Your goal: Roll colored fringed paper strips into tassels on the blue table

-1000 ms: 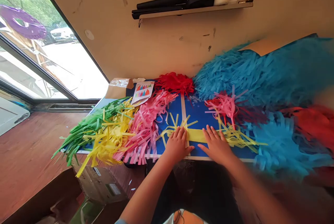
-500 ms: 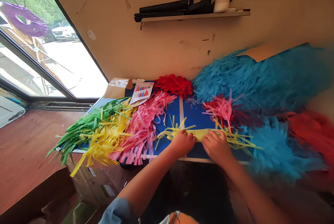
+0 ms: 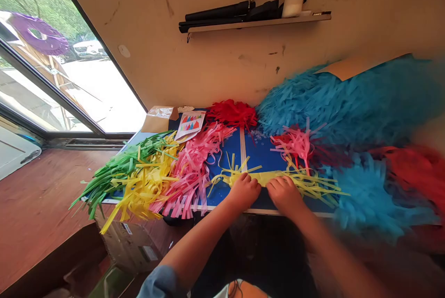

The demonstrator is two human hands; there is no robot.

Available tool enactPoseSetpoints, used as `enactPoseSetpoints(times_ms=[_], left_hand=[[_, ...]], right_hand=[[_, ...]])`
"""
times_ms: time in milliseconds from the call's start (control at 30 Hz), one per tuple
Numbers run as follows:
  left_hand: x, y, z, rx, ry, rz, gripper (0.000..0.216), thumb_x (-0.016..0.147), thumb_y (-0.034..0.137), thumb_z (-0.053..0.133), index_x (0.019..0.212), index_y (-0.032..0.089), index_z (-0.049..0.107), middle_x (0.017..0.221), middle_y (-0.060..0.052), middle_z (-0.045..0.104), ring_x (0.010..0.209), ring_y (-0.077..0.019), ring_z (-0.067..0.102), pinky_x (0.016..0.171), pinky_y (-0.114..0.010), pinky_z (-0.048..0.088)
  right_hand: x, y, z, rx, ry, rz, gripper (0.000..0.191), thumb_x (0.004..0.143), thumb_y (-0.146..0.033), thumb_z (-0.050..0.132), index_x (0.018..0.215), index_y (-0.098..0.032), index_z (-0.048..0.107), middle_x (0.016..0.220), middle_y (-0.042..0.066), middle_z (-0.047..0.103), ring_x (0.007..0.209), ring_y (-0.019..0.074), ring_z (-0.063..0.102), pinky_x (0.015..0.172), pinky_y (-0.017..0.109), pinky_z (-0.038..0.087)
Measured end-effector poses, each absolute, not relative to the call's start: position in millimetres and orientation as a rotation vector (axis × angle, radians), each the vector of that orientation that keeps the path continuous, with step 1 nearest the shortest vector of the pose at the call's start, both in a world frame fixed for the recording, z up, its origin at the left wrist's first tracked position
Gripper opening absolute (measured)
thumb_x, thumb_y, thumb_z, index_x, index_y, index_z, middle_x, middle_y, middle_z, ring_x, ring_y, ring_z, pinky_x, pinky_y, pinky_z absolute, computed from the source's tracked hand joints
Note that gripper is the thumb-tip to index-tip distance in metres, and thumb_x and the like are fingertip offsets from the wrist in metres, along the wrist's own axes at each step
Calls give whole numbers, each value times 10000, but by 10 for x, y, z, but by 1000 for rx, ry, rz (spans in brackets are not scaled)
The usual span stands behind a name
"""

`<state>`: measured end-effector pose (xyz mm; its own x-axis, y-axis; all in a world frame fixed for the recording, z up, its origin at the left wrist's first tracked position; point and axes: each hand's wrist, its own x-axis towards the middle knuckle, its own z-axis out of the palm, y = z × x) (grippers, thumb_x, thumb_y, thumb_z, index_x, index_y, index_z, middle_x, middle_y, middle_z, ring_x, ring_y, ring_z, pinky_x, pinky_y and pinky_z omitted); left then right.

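A yellow fringed tissue-paper tassel (image 3: 264, 178) lies across the blue table near its front edge, its cut strips spreading left and right from a plain middle band. My left hand (image 3: 246, 190) closes its fingers on the near edge of that band. Close beside it, my right hand (image 3: 284, 192) has its fingers curled over the band's right part. Both thumbs are hidden under the hands. Behind my right hand lies a bundle of pink tassels (image 3: 297, 142).
Green (image 3: 118, 163), yellow (image 3: 149, 180) and pink fringe (image 3: 194, 168) hang over the table's left front. Red fringe (image 3: 232, 112) and a large blue heap (image 3: 333, 103) lie behind. Light-blue fringe (image 3: 368, 196) is at right. A cardboard box (image 3: 128, 242) stands below. A shelf (image 3: 259, 24) is on the wall.
My right hand's fingers have curled down closer over the yellow band and shifted slightly left. My left hand stays on the band. The view has shifted slightly.
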<state>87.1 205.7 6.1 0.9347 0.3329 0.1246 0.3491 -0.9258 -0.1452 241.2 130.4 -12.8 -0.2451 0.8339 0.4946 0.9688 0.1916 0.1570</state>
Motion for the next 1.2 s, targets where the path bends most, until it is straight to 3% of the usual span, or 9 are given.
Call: enactPoseSetpoints(times_ms=[200, 400, 533, 733, 1200], left_hand=[[684, 1954, 54, -2977, -543, -122, 130, 873, 199, 442, 856, 176, 569, 834, -35, 593, 790, -180, 535, 678, -309, 412], [715, 1956, 96, -3050, -753, -175, 292, 815, 436, 530, 937, 175, 580, 939, -56, 587, 900, -213, 521, 790, -342, 416], [745, 2035, 170, -3193, -932, -144, 300, 816, 451, 527, 984, 213, 594, 1019, -35, 589, 956, -199, 513, 853, -334, 400], [798, 2092, 206, -3068, -1146, -65, 311, 905, 306, 354, 899, 184, 640, 957, -70, 606, 959, -241, 509, 809, -378, 412], [920, 2344, 270, -3092, -1099, 307, 362, 858, 335, 355, 953, 163, 660, 1028, -118, 620, 936, -262, 583, 755, -349, 474]], right_hand=[[2470, 1116, -27, -1653, -2239, -461, 205, 859, -152, 435, 716, -182, 579, 732, 24, 582, 771, 163, 483, 800, 320, 277], [2469, 1133, -3, -1899, -2283, 16, 213, 882, -208, 390, 792, -183, 581, 844, 44, 587, 856, 183, 495, 789, 314, 303], [2503, 1288, 64, -2154, -2110, 374, 202, 873, -251, 387, 818, -194, 573, 891, 31, 591, 877, 166, 509, 770, 284, 330], [2496, 1468, 191, -2371, -2013, 392, 240, 847, -260, 362, 789, -196, 586, 914, 46, 610, 924, 226, 504, 762, 342, 325], [2502, 1591, 241, -2613, -1927, 342, 298, 833, -260, 361, 935, -150, 618, 1067, 136, 512, 1054, 300, 436, 825, 393, 324]])
